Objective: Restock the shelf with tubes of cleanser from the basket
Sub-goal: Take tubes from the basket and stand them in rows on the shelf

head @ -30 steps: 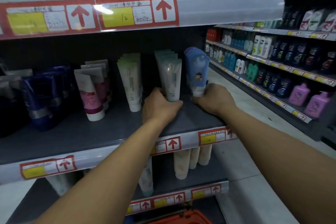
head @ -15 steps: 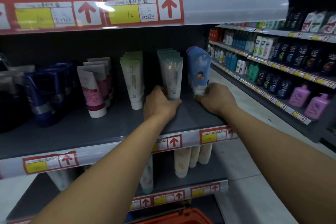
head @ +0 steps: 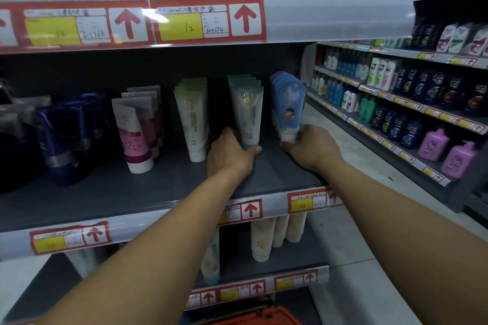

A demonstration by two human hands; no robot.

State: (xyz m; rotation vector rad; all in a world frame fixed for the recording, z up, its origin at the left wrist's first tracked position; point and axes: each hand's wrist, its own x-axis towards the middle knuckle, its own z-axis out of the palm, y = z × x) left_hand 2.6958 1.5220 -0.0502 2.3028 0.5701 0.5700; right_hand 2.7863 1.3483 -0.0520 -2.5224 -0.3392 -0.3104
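1. Two bare hands reach onto the dark grey shelf at the same time
2. The left hand curls its grip round the bottom of the white and teal tube of cleanser, which stands cap-down at the front of its row, with the thumb on the right side of the cap
3. The right hand pinches the low end of the blue tube with a cartoon child on it, the front one of a tight row at the right end of the shelf
4. Both tubes stand upright on the shelf, just beside each other but apart
5. To the left stand a row of white and green tubes, then white and pink tubes, then dark blue tubes
6. Red and yellow price tags with arrows run along the shelf edge
7. Cream tubes stand on the shelf below
8. An orange basket shows at the very bottom, and what is in it cannot be seen
9. Bottles of shampoo fill the shelves far off on the right
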